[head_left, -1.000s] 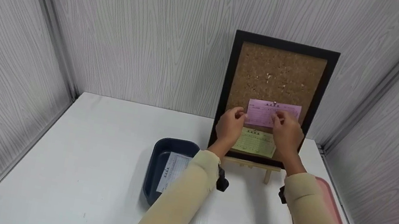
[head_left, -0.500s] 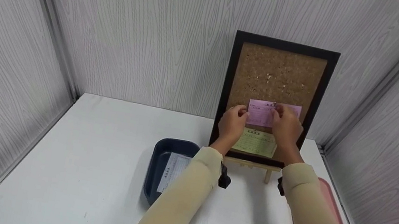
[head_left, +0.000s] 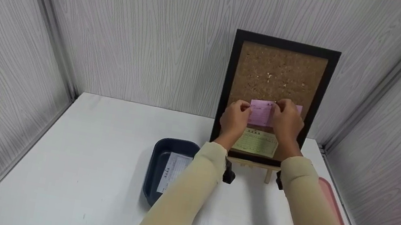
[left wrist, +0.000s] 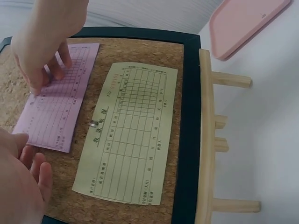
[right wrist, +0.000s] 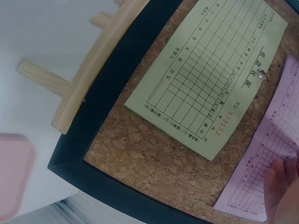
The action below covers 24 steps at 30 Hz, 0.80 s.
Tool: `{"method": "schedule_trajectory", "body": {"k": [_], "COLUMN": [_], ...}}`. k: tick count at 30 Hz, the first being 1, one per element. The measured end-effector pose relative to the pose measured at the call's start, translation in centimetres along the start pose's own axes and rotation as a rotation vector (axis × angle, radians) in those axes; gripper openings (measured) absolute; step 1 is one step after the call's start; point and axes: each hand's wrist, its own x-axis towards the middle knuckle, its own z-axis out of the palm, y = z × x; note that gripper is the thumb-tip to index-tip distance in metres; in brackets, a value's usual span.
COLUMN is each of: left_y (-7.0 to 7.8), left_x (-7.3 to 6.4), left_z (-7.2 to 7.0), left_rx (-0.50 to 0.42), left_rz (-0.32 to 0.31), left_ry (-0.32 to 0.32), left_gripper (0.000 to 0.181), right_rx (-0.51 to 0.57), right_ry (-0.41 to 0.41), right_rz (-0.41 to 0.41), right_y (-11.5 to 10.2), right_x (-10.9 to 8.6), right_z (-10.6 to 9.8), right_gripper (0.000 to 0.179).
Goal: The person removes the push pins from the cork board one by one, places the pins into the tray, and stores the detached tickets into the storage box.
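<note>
A pink receipt slip (head_left: 258, 113) hangs on the cork board (head_left: 273, 65) in its black frame. At the slip's left edge, the thumb and fingers of my left hand (head_left: 234, 121) pinch the paper. My right hand (head_left: 289, 123) covers much of its right half, with thumb and index finger together on the push pin at the top edge; the pin itself is mostly hidden. Below hangs a yellow-green receipt slip (left wrist: 131, 135), held by a silver push pin (left wrist: 94, 123) near its top edge. In the right wrist view the right fingers (right wrist: 279, 179) lie over the pink paper.
A wooden easel (left wrist: 205, 140) supports the board on the white table (head_left: 102, 161). To its left is a dark blue tray (head_left: 152, 169) holding a white slip (head_left: 173, 171). A pink tray (head_left: 334, 204) lies at the right, partly behind my right sleeve.
My right hand has moved up from the middle of the pink slip to the pin at its top edge. My left hand has risen slightly along the left edge.
</note>
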Motion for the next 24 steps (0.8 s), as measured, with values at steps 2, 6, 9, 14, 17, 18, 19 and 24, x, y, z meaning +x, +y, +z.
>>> {"method": "schedule_trajectory", "body": {"k": [2,6,9,14,17,18,19,24], "left_y": [0.2,0.5,0.5,0.2,0.1,0.1,0.1,0.2], "left_x": [0.2,0.7,0.9,1.0,1.0,1.1,1.1,1.2], "left_z": [-0.2,-0.5,-0.8,-0.7,-0.6,-0.5,-0.5,-0.5], "left_rx": [0.018,0.024,0.009,0.033,0.055,0.058,0.061,0.056], "left_rz": [0.012,0.029,0.019,-0.004,-0.019,-0.023,-0.026,-0.027], "left_ry": [0.003,0.003,-0.004,-0.018,-0.012,-0.010,-0.008,-0.012], "left_gripper": [0.015,0.014,0.014,0.014,0.013,0.013,0.013,0.013], "right_rx": [-0.002,0.011,0.028,0.036,0.035,0.039,0.041,0.048], "right_ry": [-0.002,-0.022,-0.034,-0.034,-0.030,-0.030,-0.029,-0.021], "right_rz": [-0.004,-0.001,0.009,0.025,0.023,0.021,0.019,0.010], "right_y": [0.0,-0.1,-0.1,0.1,0.3,0.3,0.3,0.4], "right_x": [0.2,0.3,0.4,0.5,0.4,0.4,0.4,0.3], "right_z": [0.1,0.2,0.3,0.4,0.3,0.3,0.3,0.1], "right_gripper": [0.022,0.022,0.022,0.021,0.021,0.020,0.020,0.019]}}
